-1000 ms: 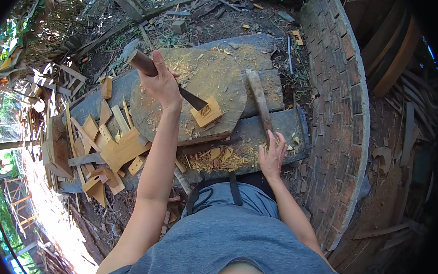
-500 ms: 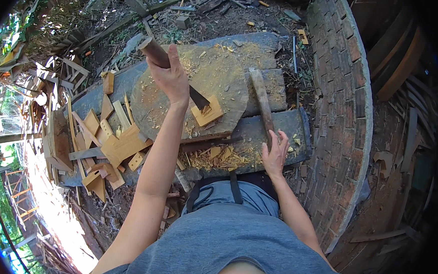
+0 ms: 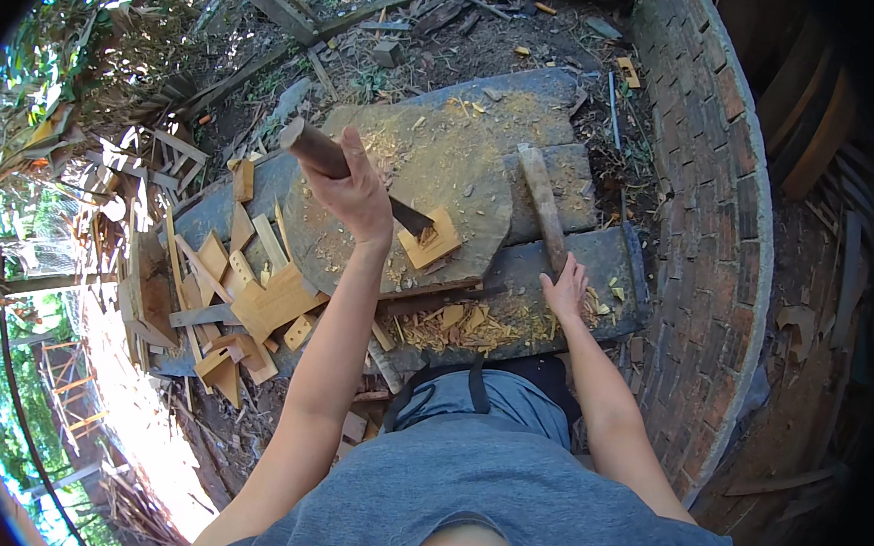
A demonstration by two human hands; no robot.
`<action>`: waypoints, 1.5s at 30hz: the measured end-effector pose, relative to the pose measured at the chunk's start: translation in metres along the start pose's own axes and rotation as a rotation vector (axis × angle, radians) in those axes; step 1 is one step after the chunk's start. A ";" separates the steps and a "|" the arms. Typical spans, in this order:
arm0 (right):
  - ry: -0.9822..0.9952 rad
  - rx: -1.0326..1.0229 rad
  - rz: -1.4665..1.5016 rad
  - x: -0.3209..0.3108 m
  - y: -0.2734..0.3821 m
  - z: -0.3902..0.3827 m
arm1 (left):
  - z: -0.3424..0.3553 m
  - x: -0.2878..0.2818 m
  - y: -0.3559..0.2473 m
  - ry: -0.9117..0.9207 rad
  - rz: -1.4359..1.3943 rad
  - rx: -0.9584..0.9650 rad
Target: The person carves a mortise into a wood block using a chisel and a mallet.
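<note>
My left hand point(image 3: 356, 198) is closed round the thick wooden handle point(image 3: 314, 148) of a chisel-like tool, held tilted. Its dark blade point(image 3: 408, 216) meets a small yellow wood block point(image 3: 431, 245), where a chipped recess shows. The block sits on a broad wooden slab point(image 3: 463, 175) dusted with shavings. My right hand point(image 3: 565, 289) has its fingers around the near end of a long, rough wooden bar point(image 3: 542, 194), which lies to the right of the slab.
Several offcuts point(image 3: 270, 303) and a flat metal strip point(image 3: 199, 316) lie at the left on the grey bench boards point(image 3: 528, 259), with chips point(image 3: 454, 319) along the near edge. A low brick wall point(image 3: 699, 239) bounds the right side; debris covers the ground behind point(image 3: 441, 43).
The view has shifted, so the bench sits further right in the picture. My right hand has closed in on the bar's end. My left hand keeps hold of the tool on the block.
</note>
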State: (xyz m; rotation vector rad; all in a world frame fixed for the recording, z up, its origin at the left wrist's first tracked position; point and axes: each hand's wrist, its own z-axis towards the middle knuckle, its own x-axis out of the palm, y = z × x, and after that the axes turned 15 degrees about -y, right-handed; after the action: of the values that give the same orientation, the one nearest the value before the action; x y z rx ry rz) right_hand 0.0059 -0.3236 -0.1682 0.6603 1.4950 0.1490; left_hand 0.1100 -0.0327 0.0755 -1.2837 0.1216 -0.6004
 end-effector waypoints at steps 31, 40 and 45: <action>0.157 0.075 0.194 0.021 -0.048 0.016 | 0.024 -0.069 -0.019 -0.272 -0.126 -0.260; 0.369 0.281 0.296 -0.002 -0.040 0.016 | 0.054 -0.119 0.027 -0.500 -0.321 -0.653; 0.356 0.281 0.289 -0.015 -0.029 0.016 | 0.053 -0.109 0.042 -0.594 -0.294 -0.670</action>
State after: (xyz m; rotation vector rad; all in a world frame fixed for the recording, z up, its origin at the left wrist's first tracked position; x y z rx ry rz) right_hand 0.0110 -0.3596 -0.1702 1.1218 1.7718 0.2932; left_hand 0.0551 0.0720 0.0264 -2.1058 -0.3972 -0.4084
